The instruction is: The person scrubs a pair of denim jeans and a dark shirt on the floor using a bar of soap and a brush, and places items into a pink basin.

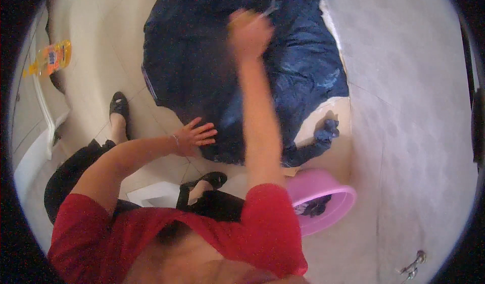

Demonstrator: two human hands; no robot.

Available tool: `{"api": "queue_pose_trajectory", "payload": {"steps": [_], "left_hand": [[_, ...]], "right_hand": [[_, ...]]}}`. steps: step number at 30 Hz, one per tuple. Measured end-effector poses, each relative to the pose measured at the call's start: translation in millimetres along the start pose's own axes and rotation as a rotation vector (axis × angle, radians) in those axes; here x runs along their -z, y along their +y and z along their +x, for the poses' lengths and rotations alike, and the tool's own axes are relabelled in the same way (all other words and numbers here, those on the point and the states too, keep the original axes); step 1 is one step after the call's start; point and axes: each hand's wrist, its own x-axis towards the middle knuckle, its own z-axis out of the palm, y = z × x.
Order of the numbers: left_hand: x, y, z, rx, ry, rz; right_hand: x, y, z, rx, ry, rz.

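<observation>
Head view gives me the right hand point(252, 36) curled tight over the upper middle of a wet-looking navy garment point(197, 62); it is smeared by blur, with a yellowish patch at the knuckles, so I can't tell whether it pinches anything. From my end, the left hand point(194, 136) reads clearly: fingers spread, nothing in the grip, set over the garment's near-left edge, though I can't make out whether it touches the fabric. The garment, my landmark, lies spread out and creased on a cream surface point(314, 120), and a narrow, twisted, sleeve-like end point(323, 135) trails off its near-right corner. Just off that same corner I have a pink basin point(308, 180) with dark cloth point(318, 206) inside. On the near side of the garment is one black shoe point(214, 180); another black shoe point(119, 104) is off its left edge. Farther left of it I pick out a bottle of yellow liquid point(54, 58), and well apart from its near-right corner, a metal tap point(414, 265).
</observation>
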Motion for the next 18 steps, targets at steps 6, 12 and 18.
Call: {"api": "queue_pose_trajectory", "payload": {"steps": [6, 12, 18], "left_hand": [[-11, 2, -10, -0.002, -0.041, -0.037], [11, 7, -2, 0.031, -0.143, -0.049], [-7, 11, -13, 0.025, -0.001, 0.036]], "right_hand": [[44, 3, -146, -0.089, -0.334, -0.145], [76, 100, -91, -0.228, 0.344, -0.465], [8, 0, -150, 0.223, -0.079, -0.201]]}}
